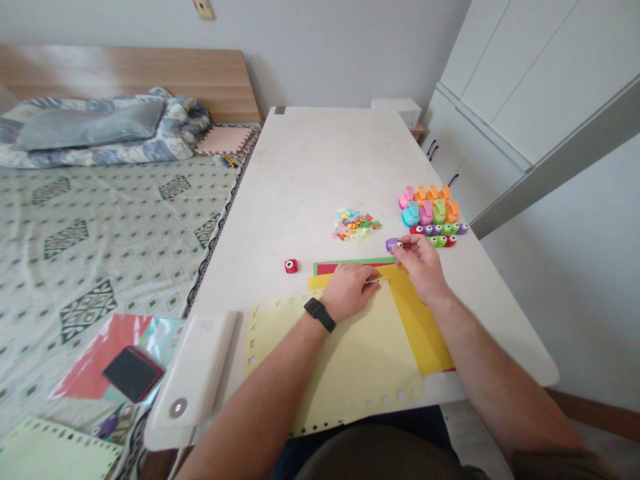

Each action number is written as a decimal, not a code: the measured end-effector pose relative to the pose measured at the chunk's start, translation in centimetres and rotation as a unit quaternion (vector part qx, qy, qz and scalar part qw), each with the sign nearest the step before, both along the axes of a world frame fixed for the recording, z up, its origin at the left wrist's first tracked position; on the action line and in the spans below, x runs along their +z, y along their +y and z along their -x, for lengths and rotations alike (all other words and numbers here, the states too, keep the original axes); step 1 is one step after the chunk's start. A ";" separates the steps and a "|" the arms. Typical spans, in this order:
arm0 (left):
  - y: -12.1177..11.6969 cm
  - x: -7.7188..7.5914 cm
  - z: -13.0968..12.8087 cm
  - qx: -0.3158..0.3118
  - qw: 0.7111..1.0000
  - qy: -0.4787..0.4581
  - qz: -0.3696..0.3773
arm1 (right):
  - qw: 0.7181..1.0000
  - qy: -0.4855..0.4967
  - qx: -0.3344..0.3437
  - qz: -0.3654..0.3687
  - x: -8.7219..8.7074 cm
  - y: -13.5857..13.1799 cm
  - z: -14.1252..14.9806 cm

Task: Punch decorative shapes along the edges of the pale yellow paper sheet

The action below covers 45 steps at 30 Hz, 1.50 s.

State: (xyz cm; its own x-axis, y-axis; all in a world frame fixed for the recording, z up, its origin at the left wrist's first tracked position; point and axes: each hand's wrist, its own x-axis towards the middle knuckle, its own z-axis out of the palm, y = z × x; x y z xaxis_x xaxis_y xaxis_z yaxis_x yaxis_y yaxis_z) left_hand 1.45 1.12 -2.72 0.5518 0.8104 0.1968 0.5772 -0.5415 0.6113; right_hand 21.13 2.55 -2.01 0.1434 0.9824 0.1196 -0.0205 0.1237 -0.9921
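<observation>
My right hand point(420, 263) pinches a small purple craft punch point(391, 245) just beyond the stacked papers. My left hand point(350, 290), with a black watch on its wrist, lies across the top of a pale yellow paper sheet point(370, 353). Its thumb and fingers are closed at the sheet's upper right edge. Small shapes are punched out along several edges of this sheet. Underneath lie a deeper yellow sheet point(423, 333), a red sheet point(327, 269) and a green sheet point(350, 261). Left of the papers a red craft punch point(291, 266) stands alone.
A pile of colourful paper cutouts point(356, 225) lies mid-table. Rows of larger punches point(425, 212) and small punches point(440, 230) stand at the right. A white device point(195, 367) with a lit display sits at the front left. Beside the table is a bed point(125, 220) holding a phone point(133, 373).
</observation>
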 end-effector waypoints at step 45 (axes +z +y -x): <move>-0.1 0.1 0.2 0.004 1.000 0.003 0.011 | 0.998 -0.007 -0.035 0.044 -1.2 -0.3 -0.7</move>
State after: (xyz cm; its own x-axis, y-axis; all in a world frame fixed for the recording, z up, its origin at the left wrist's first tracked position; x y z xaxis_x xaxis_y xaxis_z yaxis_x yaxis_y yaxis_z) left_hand 1.30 1.07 -2.61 0.5473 0.8183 0.1757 0.5848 -0.5241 0.6191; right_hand 21.83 2.21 -3.18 0.2113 0.9768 0.0349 -0.0005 0.0358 -0.9994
